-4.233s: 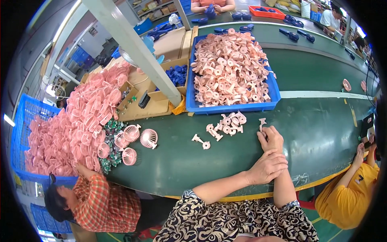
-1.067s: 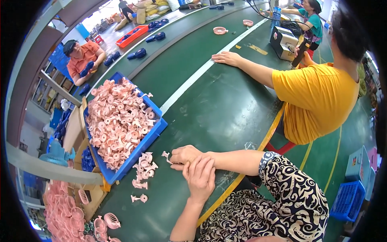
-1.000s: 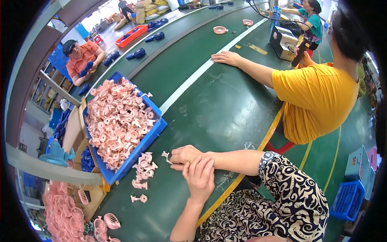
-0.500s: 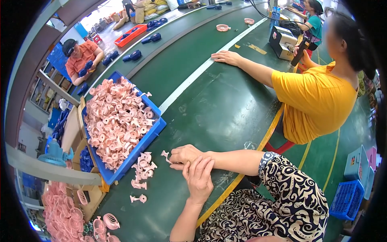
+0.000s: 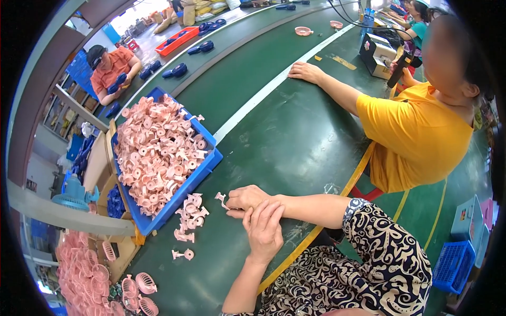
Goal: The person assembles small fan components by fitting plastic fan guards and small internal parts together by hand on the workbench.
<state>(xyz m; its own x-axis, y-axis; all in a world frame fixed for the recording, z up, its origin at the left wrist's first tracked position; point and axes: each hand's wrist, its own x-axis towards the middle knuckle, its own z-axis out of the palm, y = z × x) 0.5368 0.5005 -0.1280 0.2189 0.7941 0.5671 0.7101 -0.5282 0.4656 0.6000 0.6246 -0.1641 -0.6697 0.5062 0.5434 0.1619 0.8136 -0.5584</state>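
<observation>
My right hand [image 5: 246, 198] lies on the green belt [image 5: 284, 131], fingers closed around a small pink plastic part [image 5: 221, 199] that sticks out to the left. My left hand [image 5: 263, 231] rests flat over the right wrist with its fingers stretched and holds nothing. Just left of both hands is a little heap of loose pink parts [image 5: 190, 213], with a single one [image 5: 183, 255] lying nearer. Beyond them stands a blue bin [image 5: 182, 196] piled with the same pink parts [image 5: 158, 152].
A person in a yellow shirt [image 5: 416, 137] sits close on my right, one hand out on the belt. Across the belt sits a person in orange [image 5: 113, 66]. Pink fan grilles [image 5: 138, 287] lie at lower left; a blue basket [image 5: 453, 266] stands on the floor.
The view has swung to the right since the oldest frame. My hands have stayed together on the belt with the pink part. The neighbour in yellow has leaned further into view.
</observation>
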